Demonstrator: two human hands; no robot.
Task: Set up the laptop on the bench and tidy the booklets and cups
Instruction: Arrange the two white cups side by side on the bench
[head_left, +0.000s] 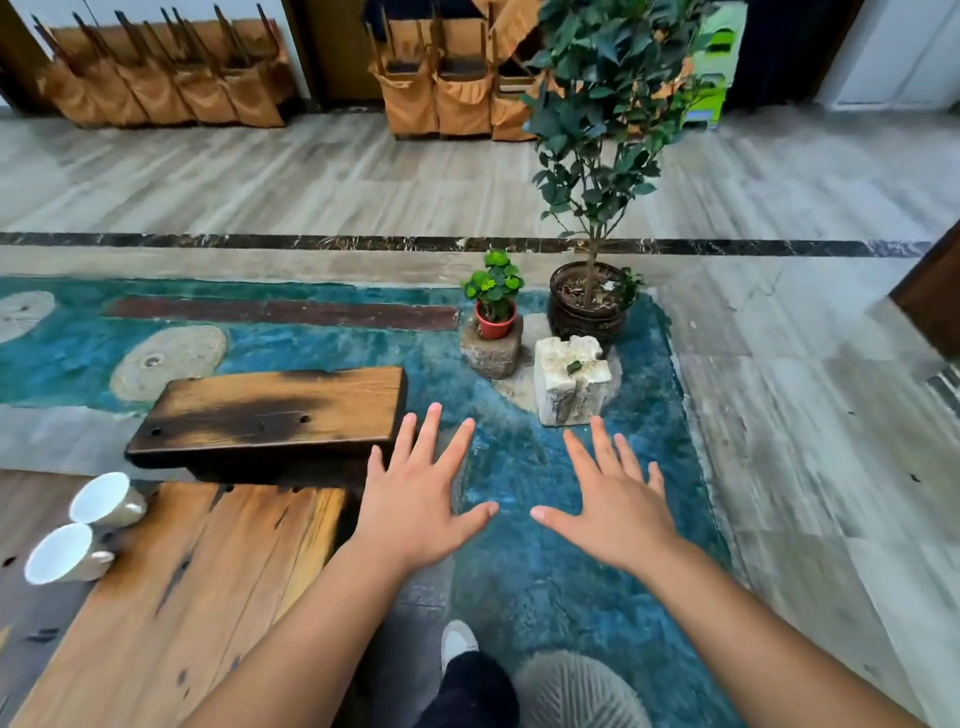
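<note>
Blue rug (545, 467) below, left hand (415, 512) and right hand (615, 512) fingers splayed, holding nothing

Scorched wooden bench (270, 410) bare, two white cups (106, 500) (65, 555) tipped sideways nearby

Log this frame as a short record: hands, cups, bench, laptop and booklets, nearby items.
left hand: open, fingers spread, holding nothing
right hand: open, fingers spread, holding nothing
cups: two white, lying on their sides, beside the wooden table
bench: dark-stained wood, top bare
laptop, booklets: not in view
nearby: small potted plant, stone block, blue rug
</note>
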